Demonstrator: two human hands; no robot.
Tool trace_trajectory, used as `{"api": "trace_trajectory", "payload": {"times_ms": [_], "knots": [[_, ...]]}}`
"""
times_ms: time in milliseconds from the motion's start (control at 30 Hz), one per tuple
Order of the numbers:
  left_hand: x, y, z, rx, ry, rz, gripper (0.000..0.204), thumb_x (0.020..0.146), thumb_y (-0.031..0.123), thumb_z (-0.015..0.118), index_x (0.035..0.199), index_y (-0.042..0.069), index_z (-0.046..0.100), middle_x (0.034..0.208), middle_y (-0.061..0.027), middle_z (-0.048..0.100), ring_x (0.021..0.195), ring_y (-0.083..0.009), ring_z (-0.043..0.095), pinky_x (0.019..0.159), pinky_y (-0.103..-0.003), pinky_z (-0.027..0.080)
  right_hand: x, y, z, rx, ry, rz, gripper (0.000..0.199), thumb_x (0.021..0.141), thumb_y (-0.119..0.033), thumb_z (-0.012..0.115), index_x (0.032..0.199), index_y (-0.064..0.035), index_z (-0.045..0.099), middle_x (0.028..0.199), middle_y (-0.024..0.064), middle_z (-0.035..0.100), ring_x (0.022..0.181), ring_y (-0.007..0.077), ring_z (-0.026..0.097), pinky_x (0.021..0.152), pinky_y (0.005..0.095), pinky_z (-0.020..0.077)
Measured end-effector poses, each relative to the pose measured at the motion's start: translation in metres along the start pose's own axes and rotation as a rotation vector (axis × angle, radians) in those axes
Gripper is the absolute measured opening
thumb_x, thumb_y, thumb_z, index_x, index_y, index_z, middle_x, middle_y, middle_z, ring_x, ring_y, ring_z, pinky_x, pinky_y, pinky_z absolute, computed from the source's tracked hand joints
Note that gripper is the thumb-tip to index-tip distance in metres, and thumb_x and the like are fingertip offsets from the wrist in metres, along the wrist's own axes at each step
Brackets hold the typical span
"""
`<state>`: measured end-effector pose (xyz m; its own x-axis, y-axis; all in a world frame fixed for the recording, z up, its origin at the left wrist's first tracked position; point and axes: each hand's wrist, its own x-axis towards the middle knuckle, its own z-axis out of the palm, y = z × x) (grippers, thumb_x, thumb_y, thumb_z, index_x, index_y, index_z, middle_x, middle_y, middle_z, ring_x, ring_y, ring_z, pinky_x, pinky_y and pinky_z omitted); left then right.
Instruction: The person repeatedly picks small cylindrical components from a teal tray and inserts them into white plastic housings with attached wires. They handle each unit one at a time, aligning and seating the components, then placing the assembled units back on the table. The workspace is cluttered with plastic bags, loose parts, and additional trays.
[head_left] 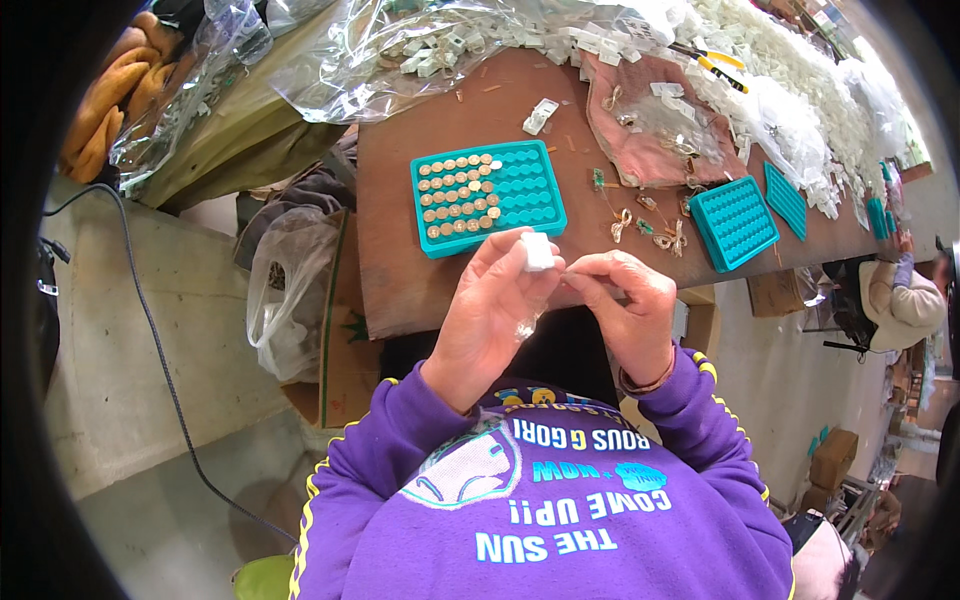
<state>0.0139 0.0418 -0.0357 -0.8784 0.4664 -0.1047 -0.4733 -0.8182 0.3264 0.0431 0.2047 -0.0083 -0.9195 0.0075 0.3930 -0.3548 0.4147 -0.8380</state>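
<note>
My left hand grips a small white plastic case between thumb and fingers, just over the table's front edge. Close beside it, my right hand has thumb and forefinger pinched together; whatever is between them is too small to make out. Beyond my left hand lies a teal tray with rows of round pockets. Coin-like metal discs fill its left part, while the pockets on the right hold none. A thin clear, shiny strand hangs below my left palm.
Small coiled wires lie past my right hand, near a pink cloth. Two more teal trays sit rightward. White plastic parts heap at the back, with yellow-handled pliers. Another person sits far right.
</note>
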Motion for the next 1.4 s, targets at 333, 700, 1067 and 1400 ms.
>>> {"api": "trace_trajectory", "payload": {"times_ms": [333,700,1067,1400], "knots": [[0.014,0.004,-0.015,0.185,-0.116,0.035,0.020,0.099,0.017,0.055,0.117,0.006,0.054,0.112,-0.0125,0.064,0.106,-0.0256,0.064,0.087,-0.037,0.054,0.013,0.009,-0.002,0.294,-0.014,0.211,0.004,0.087,0.002,0.064,0.089,0.0051,0.066,0.083,0.0060,0.066,0.074,0.0102,0.065,0.065,0.0237,0.0518],[0.011,0.007,-0.018,0.156,-0.178,-0.019,0.018,0.096,0.010,0.059,0.114,0.005,0.058,0.106,-0.0119,0.066,0.098,-0.0196,0.065,0.082,-0.033,0.054,0.015,0.004,-0.002,0.426,-0.037,0.167,0.002,0.086,0.005,0.065,0.088,0.0042,0.065,0.085,0.0049,0.063,0.073,0.0083,0.062,0.065,0.0215,0.0491],[0.008,0.014,-0.017,0.275,-0.171,-0.095,0.017,0.096,0.010,0.059,0.111,0.002,0.056,0.100,-0.0106,0.065,0.087,-0.0162,0.065,0.068,-0.028,0.054,0.029,0.002,-0.007,0.075,-0.106,-0.025,0.004,0.080,0.001,0.068,0.084,-0.0011,0.068,0.078,0.0050,0.065,0.070,0.0122,0.060,0.062,0.0254,0.0468],[0.008,0.013,-0.009,0.259,-0.153,-0.031,0.021,0.096,0.015,0.060,0.111,0.001,0.056,0.101,-0.0104,0.064,0.088,-0.0145,0.064,0.073,-0.027,0.054,0.033,-0.005,-0.007,-0.039,-0.129,-0.135,0.005,0.078,0.002,0.068,0.082,-0.0014,0.066,0.079,0.0073,0.066,0.072,0.0179,0.063,0.063,0.0276,0.0500]]}}
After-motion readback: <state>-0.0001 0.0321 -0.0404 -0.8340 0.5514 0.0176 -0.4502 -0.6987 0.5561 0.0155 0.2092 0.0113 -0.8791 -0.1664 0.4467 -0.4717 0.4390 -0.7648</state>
